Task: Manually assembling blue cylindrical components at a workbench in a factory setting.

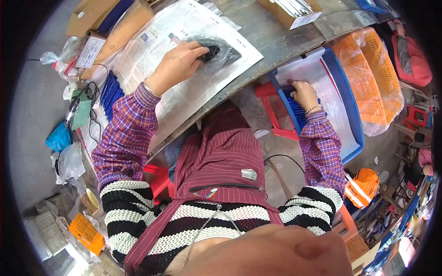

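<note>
Head view, left hand (182, 60): fingers curled against black pieces (212, 53) in clear plastic (225, 56) — just right of its fingertips; whether it grips, I cannot tell.
Right hand (304, 95): fingers bent over slender blue pieces (297, 113); closure hidden.
Blue pieces: bodyward of the right hand, inside the blue bin (348, 97); their row runs bodyward too.
Nearer hand: right to blue, left to black — well apart.

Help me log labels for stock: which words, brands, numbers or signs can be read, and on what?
I copy no wording; print or marks show here:
Newspaper: text too small to read.
White label, upper left: lines too small.
Carton label, top: too blurred.
Apron patch: small lettering, unclear.
Orange bag, right: marks too blurred.
Orange basket, lower left: pale marks, unclear.
</note>
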The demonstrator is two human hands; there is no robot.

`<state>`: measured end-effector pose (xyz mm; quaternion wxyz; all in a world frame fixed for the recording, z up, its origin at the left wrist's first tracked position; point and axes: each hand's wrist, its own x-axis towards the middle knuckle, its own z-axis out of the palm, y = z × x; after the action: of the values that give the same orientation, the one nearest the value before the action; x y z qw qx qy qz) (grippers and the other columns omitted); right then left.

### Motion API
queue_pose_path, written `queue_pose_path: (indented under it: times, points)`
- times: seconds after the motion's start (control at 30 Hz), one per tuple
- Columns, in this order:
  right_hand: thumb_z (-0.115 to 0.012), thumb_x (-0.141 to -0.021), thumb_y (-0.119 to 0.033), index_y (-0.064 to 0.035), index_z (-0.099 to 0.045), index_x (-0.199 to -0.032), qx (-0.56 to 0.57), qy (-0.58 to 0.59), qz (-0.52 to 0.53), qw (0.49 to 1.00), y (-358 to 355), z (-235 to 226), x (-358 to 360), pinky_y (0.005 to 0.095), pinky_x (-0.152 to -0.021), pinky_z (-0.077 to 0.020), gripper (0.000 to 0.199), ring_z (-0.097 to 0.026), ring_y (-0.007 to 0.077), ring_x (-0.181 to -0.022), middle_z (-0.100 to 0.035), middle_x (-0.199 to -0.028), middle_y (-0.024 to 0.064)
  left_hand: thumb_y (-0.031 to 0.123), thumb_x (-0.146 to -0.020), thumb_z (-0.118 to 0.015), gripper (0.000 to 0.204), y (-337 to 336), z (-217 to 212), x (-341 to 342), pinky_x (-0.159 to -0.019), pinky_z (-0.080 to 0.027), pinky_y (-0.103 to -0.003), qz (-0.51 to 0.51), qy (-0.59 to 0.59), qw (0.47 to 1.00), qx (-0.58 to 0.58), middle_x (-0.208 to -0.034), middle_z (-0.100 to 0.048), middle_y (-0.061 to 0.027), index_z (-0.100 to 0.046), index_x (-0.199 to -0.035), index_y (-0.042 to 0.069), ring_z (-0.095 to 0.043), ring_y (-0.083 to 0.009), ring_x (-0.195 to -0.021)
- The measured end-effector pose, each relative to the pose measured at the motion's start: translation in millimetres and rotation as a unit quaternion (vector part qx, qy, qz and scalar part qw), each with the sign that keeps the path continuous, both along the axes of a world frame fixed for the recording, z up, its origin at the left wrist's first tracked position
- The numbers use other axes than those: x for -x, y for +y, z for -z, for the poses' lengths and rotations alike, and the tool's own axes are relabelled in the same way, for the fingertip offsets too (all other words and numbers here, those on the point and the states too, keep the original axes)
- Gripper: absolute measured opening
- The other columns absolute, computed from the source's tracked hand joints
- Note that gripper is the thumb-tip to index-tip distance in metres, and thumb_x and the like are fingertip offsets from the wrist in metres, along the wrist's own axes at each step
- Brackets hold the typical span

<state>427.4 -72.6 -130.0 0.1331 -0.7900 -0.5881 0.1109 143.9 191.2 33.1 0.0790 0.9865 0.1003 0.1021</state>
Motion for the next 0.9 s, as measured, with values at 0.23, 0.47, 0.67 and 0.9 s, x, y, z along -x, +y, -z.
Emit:
queue_pose_path:
  times: [0.23, 0.47, 0.67, 0.9]
  points:
    - [-0.069, -0.069, -0.011, -0.0071, -0.067, -0.082, -0.035, -0.026, -0.047, 0.998, -5.1, 7.2, -12.2, 0.042, -0.075, -0.0493, 0.014, -0.059, 0.0325, -0.083, -0.059, -0.083, 0.0112, 0.005, -0.077, -0.063, 0.023, -2.8, 5.5, -4.5, -0.076, -0.05, -0.037, -0.024, 0.013, 1.0, -0.001, -0.092, -0.059, -0.0085, -0.063, -0.1, 0.005, -0.059, -0.0285, -0.089]
    - [-0.067, -0.073, -0.009, -0.0048, -0.063, -0.085, -0.097, 0.047, -0.041, 0.993, -13.7, 2.9, 6.6, 0.0407, -0.075, -0.0478, 0.014, -0.057, 0.0328, -0.086, -0.055, -0.086, 0.0118, 0.007, -0.077, -0.062, 0.012, -3.0, 10.2, 1.7, -0.07, -0.05, -0.037, -0.04, -0.009, 0.999, 0.022, -0.086, -0.06, -0.0085, -0.064, -0.088, 0.006, -0.061, -0.029, -0.082]
    - [-0.067, -0.076, -0.009, -0.0038, -0.063, -0.093, -0.161, 0.093, 0.013, 0.983, -24.7, -22.6, 10.9, 0.0391, -0.069, -0.0487, 0.018, -0.059, 0.034, -0.081, -0.057, -0.086, 0.0124, 0.007, -0.077, -0.065, 0.009, 4.5, 16.5, -5.8, -0.069, -0.051, -0.035, -0.045, -0.059, 0.992, 0.106, -0.084, -0.065, -0.0086, -0.066, -0.086, 0.005, -0.063, -0.0287, -0.077]
    - [-0.064, -0.078, 0.002, 0.0003, -0.066, -0.094, -0.239, 0.256, 0.085, 0.933, -34.9, -82.2, 62.6, 0.0265, -0.066, -0.048, 0.017, -0.062, 0.0176, -0.075, -0.061, -0.085, 0.0083, 0.01, -0.075, -0.067, 0.01, 5.4, 15.0, 3.9, -0.061, -0.051, -0.03, -0.065, -0.109, 0.971, 0.202, -0.073, -0.066, -0.0099, -0.066, -0.081, 0.003, -0.065, -0.0213, -0.064]
